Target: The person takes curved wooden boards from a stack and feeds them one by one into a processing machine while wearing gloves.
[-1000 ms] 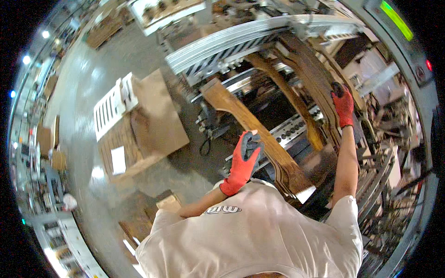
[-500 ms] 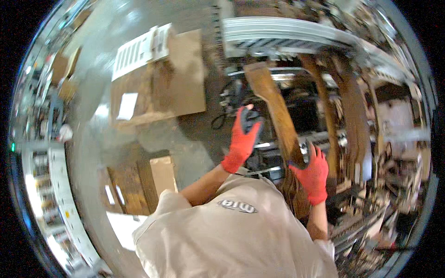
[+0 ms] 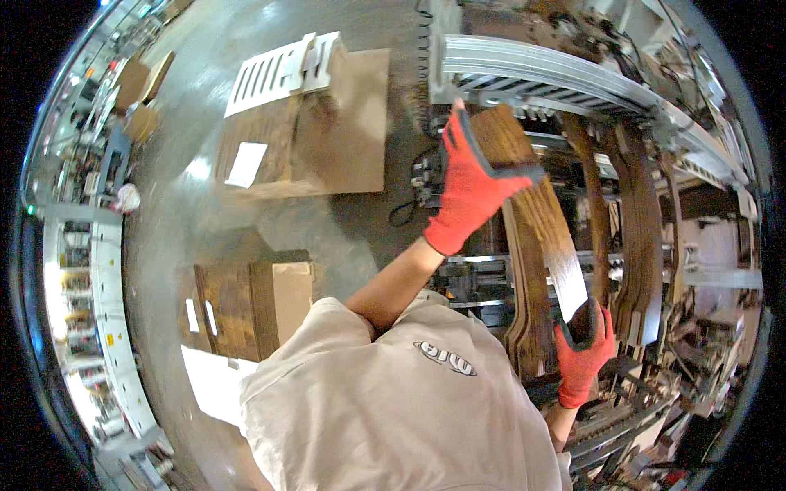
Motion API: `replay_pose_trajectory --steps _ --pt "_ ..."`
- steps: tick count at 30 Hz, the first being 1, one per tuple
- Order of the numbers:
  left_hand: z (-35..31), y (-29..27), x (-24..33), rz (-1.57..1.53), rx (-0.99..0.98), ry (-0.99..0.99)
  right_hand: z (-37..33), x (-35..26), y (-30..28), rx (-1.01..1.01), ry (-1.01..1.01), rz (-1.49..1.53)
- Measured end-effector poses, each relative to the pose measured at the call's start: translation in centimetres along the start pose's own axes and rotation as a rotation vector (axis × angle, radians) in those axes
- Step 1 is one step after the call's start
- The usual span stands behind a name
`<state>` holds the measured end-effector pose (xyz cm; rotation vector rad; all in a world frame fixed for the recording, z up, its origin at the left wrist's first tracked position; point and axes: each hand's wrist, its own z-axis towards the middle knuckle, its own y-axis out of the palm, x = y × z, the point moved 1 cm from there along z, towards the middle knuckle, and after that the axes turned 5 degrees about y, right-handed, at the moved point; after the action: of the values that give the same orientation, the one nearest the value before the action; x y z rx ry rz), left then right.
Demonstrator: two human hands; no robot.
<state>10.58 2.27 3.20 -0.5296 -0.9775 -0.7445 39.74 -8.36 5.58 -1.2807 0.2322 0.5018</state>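
A long brown wooden board (image 3: 550, 214), glossy toward its near end, lies lengthwise between my hands. My left hand (image 3: 479, 184), in a red glove with dark grip, spans its far part. The thumb crosses to the right edge and the long fingers stretch along the left edge. At the near end, my right hand (image 3: 584, 348) curls its gloved thumb and fingers around the board's tip. Left of the board, a stack of similar brown boards (image 3: 528, 286) shows its curved edges.
Further right stand more stacked brown boards (image 3: 634, 229). A grey metal rail (image 3: 548, 65) crosses the far side of the machine. To the left are a flat cardboard sheet (image 3: 348, 131), a white slotted panel (image 3: 262, 78) and brown panels on the floor (image 3: 225, 307).
My left hand has reached forward and right onto the board. The board has come off the stack toward the right and looks larger. My right hand has moved to its near tip.
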Motion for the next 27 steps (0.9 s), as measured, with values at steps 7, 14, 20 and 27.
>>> replay_pose_trajectory --steps 7,14,20,27 --pt "3.8 -1.7 5.3 -0.312 0.029 -0.049 -1.9 4.1 -3.4 0.067 0.041 0.051" --pt "3.8 -1.1 9.5 -0.272 0.036 0.157 -2.5 5.0 -5.1 0.157 0.061 0.153" --pt "3.0 -0.8 11.1 -0.161 -0.003 0.371 -3.4 5.0 -5.8 0.232 0.081 0.148" --pt "2.1 -1.0 10.6 -0.090 -0.074 0.332 -3.5 4.8 -5.6 0.272 0.125 0.140"
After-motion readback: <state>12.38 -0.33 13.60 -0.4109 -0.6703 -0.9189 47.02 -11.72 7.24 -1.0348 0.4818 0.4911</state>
